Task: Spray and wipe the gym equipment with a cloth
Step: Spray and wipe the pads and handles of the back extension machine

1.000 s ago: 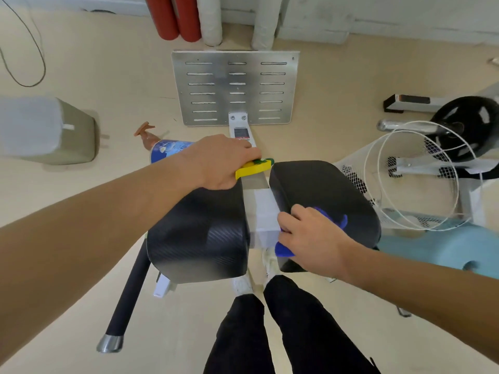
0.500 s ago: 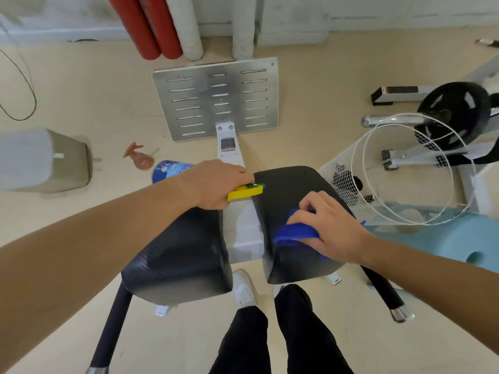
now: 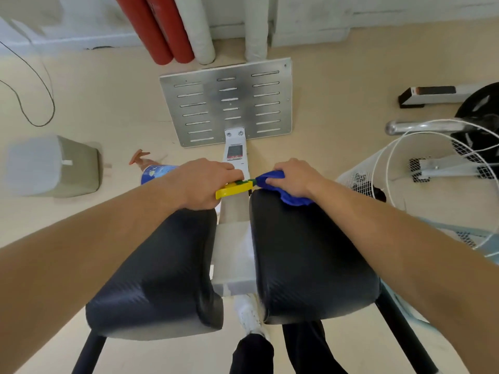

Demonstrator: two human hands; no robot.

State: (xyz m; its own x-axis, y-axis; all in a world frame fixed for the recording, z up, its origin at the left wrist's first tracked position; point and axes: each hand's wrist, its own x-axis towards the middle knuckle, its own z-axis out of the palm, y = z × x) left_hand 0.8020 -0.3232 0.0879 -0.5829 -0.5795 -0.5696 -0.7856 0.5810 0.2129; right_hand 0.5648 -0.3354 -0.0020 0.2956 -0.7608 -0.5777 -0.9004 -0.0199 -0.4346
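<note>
The crumpled blue cloth [image 3: 295,201] is shown bunched under the curled fingers of the right hand [image 3: 295,178], at the far inner corner of the right-hand black, weave-textured padded cushion [image 3: 310,255], just touching the tip of the yellow-and-green plastic lever [image 3: 232,188]. One second earlier it is seen at that cushion's near inner edge, then at mid-surface; a full near-to-far stroke is thus judged complete. The lever is kept gripped by the left hand [image 3: 206,182], fingers wrapped over it. The left-hand black cushion [image 3: 156,273] is judged still to be wiped. The blue spray bottle with orange trigger [image 3: 155,174] is left on the floor beyond it.
</note>
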